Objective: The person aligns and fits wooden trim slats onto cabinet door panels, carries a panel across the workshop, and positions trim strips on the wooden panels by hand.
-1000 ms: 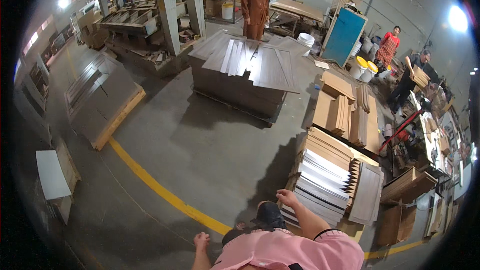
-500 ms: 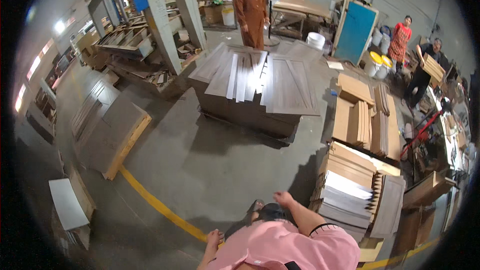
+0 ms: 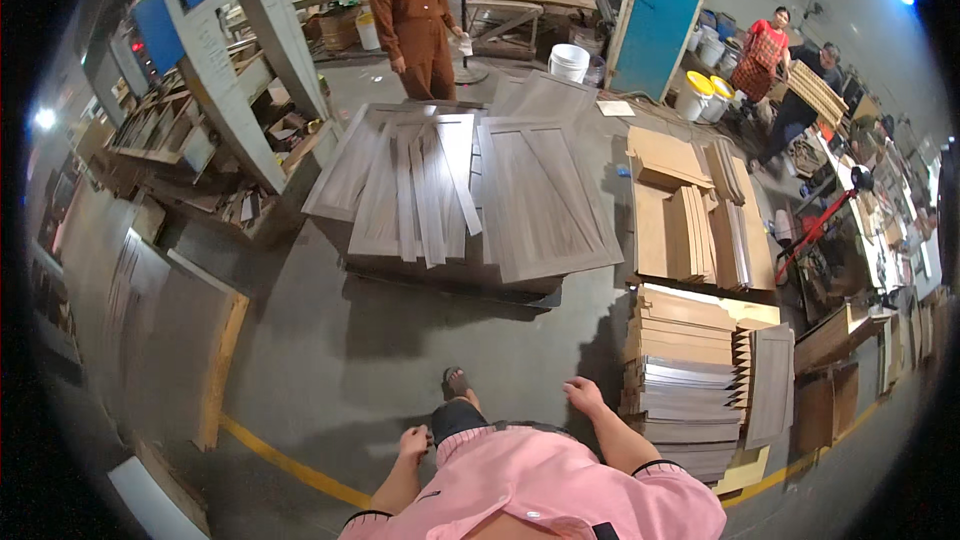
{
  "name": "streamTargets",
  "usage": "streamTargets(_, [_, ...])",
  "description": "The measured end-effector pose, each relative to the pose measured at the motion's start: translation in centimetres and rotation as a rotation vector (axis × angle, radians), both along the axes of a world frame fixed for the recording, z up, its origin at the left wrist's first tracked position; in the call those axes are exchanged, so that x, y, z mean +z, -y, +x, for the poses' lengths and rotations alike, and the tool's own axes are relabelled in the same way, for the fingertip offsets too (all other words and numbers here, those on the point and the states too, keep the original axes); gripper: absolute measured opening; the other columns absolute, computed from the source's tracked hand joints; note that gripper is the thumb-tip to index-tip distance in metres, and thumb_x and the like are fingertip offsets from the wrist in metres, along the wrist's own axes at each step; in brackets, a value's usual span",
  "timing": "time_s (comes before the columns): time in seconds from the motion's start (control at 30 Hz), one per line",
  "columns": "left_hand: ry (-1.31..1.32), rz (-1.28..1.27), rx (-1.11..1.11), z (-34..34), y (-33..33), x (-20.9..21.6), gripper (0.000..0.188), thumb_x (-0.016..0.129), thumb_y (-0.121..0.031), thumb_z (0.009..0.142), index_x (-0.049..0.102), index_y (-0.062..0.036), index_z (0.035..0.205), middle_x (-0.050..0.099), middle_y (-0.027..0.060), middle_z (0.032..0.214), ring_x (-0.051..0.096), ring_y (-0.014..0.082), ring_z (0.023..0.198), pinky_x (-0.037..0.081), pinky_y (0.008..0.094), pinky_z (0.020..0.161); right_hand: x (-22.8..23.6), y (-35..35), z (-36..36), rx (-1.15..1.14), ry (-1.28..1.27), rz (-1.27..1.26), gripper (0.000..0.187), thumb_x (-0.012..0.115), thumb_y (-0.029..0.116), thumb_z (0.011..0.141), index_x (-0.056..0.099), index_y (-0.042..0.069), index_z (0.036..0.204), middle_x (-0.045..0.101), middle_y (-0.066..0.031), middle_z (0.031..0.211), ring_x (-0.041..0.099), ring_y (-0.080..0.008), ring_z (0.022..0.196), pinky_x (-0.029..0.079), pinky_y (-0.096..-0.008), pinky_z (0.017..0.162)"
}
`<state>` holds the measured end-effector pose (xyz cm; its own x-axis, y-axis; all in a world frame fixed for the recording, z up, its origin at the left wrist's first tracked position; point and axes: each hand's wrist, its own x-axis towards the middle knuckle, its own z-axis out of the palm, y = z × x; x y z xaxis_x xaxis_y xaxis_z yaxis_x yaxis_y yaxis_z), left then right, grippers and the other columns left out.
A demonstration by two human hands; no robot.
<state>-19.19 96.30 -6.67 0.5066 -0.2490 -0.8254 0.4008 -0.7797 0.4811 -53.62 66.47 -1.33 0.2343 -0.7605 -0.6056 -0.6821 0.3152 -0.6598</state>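
Observation:
My left hand (image 3: 414, 442) hangs beside my dark shorts, loosely curled and with nothing visible in it. Out in front of my body on the other side, my right hand (image 3: 583, 394) is also free, its fingers slightly apart. Neither hand touches anything. Ahead of me, grey wood-grain cabinet panels (image 3: 548, 202) lie overlapping on a low stack, with several narrow grey strips (image 3: 425, 202) across them. Nearest my right hand is a tall pile of tan and grey boards (image 3: 690, 380) on the floor.
Tan boards (image 3: 668, 225) are stacked farther right. Grey panels (image 3: 165, 330) lean at left above a yellow floor line (image 3: 295, 477). A person in brown (image 3: 412, 25) stands beyond the panels near a fan. Two people stand at far right, one carrying a slatted wooden piece (image 3: 816, 93).
I have stepped forward, and the panel stack is nearer and more to the left. The person in brown has turned more toward me. My left hand has come up a little.

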Motion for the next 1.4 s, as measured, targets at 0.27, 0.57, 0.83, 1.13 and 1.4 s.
streamTargets(0.27, [-0.002,-0.215,-0.258,11.0,20.4,1.8,0.032,0.060,-0.031,0.099,0.068,-0.0026,0.112,0.074,0.0067,0.095,0.067,0.0142,0.078,0.053,0.0309,0.065,-0.3,8.1,4.4,-0.122,-0.045,-0.207,0.035,0.067,0.021,0.091,0.069,0.002,0.120,0.075,-0.0120,0.100,0.071,-0.0197,0.091,0.055,-0.0333,0.084])
streamTargets(0.57, [0.149,-0.358,-0.377,12.7,38.5,7.9,0.030,0.064,-0.029,0.093,0.070,-0.0052,0.109,0.072,0.0060,0.092,0.067,0.0144,0.083,0.052,0.0317,0.078,3.5,27.2,14.3,-0.206,0.073,-0.363,0.032,0.066,0.019,0.092,0.069,0.001,0.118,0.074,-0.0125,0.102,0.070,-0.0202,0.097,0.053,-0.0332,0.088])
streamTargets(0.83, [0.506,-0.233,-0.408,17.3,48.2,12.2,0.032,0.067,-0.026,0.095,0.067,-0.0025,0.116,0.073,0.0109,0.104,0.068,0.0198,0.097,0.052,0.0335,0.086,0.6,35.5,25.6,-0.005,0.342,-0.196,0.031,0.065,0.019,0.094,0.068,0.001,0.119,0.074,-0.0119,0.106,0.069,-0.0190,0.098,0.052,-0.0327,0.090])
streamTargets(1.13, [0.774,-0.140,-0.559,24.7,64.6,7.3,0.053,0.069,-0.032,0.091,0.054,-0.0093,0.137,0.061,0.0189,0.133,0.058,0.0353,0.124,0.048,0.0454,0.102,1.7,34.6,30.1,-0.048,0.340,0.009,0.035,0.065,0.024,0.095,0.068,0.002,0.123,0.074,-0.0139,0.108,0.069,-0.0221,0.101,0.053,-0.0338,0.090])
streamTargets(1.4, [0.803,-0.105,-0.580,28.7,74.6,3.8,0.086,0.074,-0.023,0.086,0.024,-0.0161,0.156,0.041,0.0240,0.147,0.052,0.0415,0.128,0.046,0.0517,0.104,1.8,34.4,36.2,-0.210,0.160,-0.283,0.032,0.068,0.017,0.091,0.068,0.001,0.119,0.072,-0.0159,0.111,0.069,-0.0281,0.104,0.053,-0.0375,0.092])
